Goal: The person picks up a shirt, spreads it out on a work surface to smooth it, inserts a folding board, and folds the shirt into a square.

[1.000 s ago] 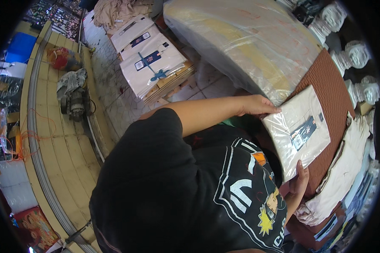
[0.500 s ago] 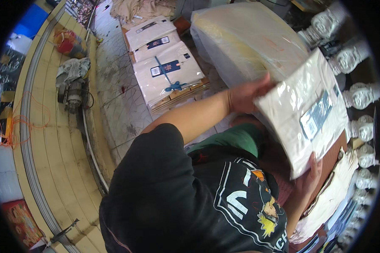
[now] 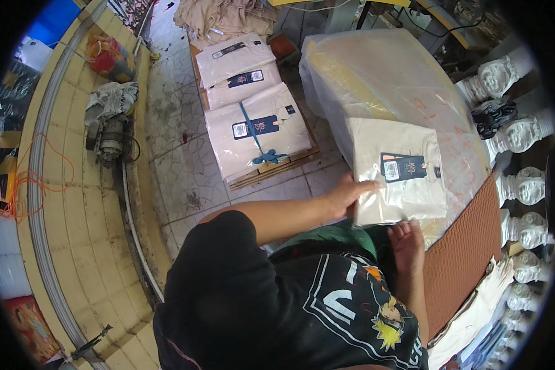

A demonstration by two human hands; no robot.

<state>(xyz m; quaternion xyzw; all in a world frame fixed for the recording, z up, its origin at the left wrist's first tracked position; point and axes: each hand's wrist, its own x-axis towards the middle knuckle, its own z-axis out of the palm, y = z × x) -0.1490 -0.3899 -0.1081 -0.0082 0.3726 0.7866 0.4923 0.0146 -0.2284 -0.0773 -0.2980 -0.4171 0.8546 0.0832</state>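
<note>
A folded cream garment [image 3: 407,139] in a clear plastic bag, with a dark blue tag on its front, is held up in front of me. My left hand [image 3: 344,196] grips its left side, the thumb lying on the front and the other fingers hidden behind. Just below the bag's lower edge, my right hand [image 3: 407,246] is open, palm up with fingers stretched out. Whether its fingertips touch the bag, I cannot tell. To the left, a similar bagged garment [image 3: 277,139] tied with a blue strip lies on a stack.
More bagged garments [image 3: 237,57] and heaped beige cloth [image 3: 225,18] lie beyond the tied stack. A large plastic-covered bundle [image 3: 382,61] stands ahead. Brown textured fabric [image 3: 465,246] is on my right, beside white balusters [image 3: 527,185]. A motor [image 3: 108,145] sits on the tiled ledge at left.
The bagged garment has come left and turned more upright. My left hand now holds its left side; my right hand has moved from its lower right corner to under the lower edge.
</note>
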